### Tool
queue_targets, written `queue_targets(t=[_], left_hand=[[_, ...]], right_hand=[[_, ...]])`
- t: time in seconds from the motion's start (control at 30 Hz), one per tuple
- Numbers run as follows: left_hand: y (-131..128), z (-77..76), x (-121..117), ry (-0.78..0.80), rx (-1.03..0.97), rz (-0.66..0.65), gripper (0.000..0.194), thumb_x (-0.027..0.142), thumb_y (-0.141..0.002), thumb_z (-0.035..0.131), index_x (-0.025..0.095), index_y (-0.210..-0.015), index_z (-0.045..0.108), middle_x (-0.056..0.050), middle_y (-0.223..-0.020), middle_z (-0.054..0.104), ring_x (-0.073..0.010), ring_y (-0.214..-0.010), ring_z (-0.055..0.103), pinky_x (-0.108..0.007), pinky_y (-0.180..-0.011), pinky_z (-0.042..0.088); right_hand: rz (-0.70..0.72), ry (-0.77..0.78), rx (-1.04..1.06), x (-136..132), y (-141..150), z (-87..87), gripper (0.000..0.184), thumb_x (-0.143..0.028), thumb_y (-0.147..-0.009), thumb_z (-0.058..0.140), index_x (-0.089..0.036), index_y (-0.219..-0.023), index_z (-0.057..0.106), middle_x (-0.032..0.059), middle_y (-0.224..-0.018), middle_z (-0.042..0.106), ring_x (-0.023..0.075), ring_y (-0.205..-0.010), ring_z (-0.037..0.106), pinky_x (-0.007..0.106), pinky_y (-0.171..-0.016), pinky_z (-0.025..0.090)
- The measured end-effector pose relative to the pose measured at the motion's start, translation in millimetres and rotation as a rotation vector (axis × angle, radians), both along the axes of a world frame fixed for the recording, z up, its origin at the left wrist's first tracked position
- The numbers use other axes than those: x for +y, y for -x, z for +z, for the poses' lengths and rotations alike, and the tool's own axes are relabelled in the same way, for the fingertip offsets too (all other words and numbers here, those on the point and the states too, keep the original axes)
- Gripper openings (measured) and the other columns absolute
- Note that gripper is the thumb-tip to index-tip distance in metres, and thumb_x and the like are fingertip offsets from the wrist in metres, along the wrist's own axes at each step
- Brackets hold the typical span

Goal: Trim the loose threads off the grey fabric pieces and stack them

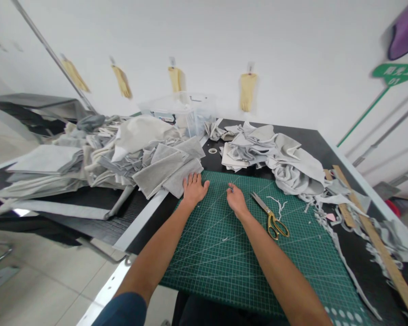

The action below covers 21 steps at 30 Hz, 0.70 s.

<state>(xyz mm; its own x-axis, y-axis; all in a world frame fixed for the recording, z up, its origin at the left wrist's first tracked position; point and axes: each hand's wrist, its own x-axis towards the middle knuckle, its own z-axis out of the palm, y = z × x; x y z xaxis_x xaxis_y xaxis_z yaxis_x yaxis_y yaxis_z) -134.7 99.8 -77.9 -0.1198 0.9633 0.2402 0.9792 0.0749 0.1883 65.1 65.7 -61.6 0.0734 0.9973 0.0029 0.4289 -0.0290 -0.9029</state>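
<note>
My left hand [193, 189] lies flat with its fingers apart, the fingertips on the near corner of a stack of grey cloth pieces [172, 165]. My right hand [237, 199] is closed over the green cutting mat [224, 253], thumb and finger pinched together. A small dark bit shows at its fingertips, too small to name. Just right of that hand, gold-handled scissors [270, 215] rest on the mat with their blades pointing away to the left. White thread scraps [279, 206] lie beside them.
Heaped grey cloth [272, 151] covers the table's back right, near a tape roll [212, 151]. Wooden rulers [377, 244] and fabric strips line the right side. More folded cloth [47, 160] is piled at left. A clear plastic bin [190, 115] stands behind; yellow gloves [248, 90] hang above.
</note>
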Motion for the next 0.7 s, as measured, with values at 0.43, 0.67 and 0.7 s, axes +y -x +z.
queue_targets(t=[0.43,0.67,0.7], left_hand=[[-69,24.0,9,-0.009,0.028,0.07,0.06,0.049,-0.101,0.036,0.006,-0.13,0.065,-0.027,-0.149,0.055,-0.0442,-0.148,0.037,-0.065,-0.12,0.019],[-133,37.0,7,-0.036,0.028,-0.127,0.044,0.035,-0.1,0.042,0.007,-0.116,0.072,-0.024,-0.126,0.067,-0.0354,-0.127,0.057,-0.049,-0.109,0.041],[-140,38.0,9,-0.033,0.021,-0.155,0.041,0.032,-0.099,0.043,0.008,-0.115,0.073,-0.023,-0.124,0.068,-0.0335,-0.123,0.059,-0.046,-0.107,0.044]], right_hand=[[-0.056,-0.103,-0.115,-8,-46,-2.0,0.047,-0.019,-0.097,0.041,-0.008,-0.139,0.06,0.0196,-0.142,0.063,0.0261,-0.134,0.059,0.04,-0.118,0.04],[-0.023,-0.238,-0.271,-10,-83,-10.6,0.042,-0.01,-0.09,0.044,-0.012,-0.126,0.067,0.0169,-0.127,0.069,0.0261,-0.125,0.061,0.038,-0.114,0.041],[-0.022,-0.247,-0.292,-11,-90,-11.6,0.042,-0.009,-0.09,0.045,-0.012,-0.125,0.067,0.0167,-0.126,0.069,0.0262,-0.124,0.061,0.038,-0.114,0.04]])
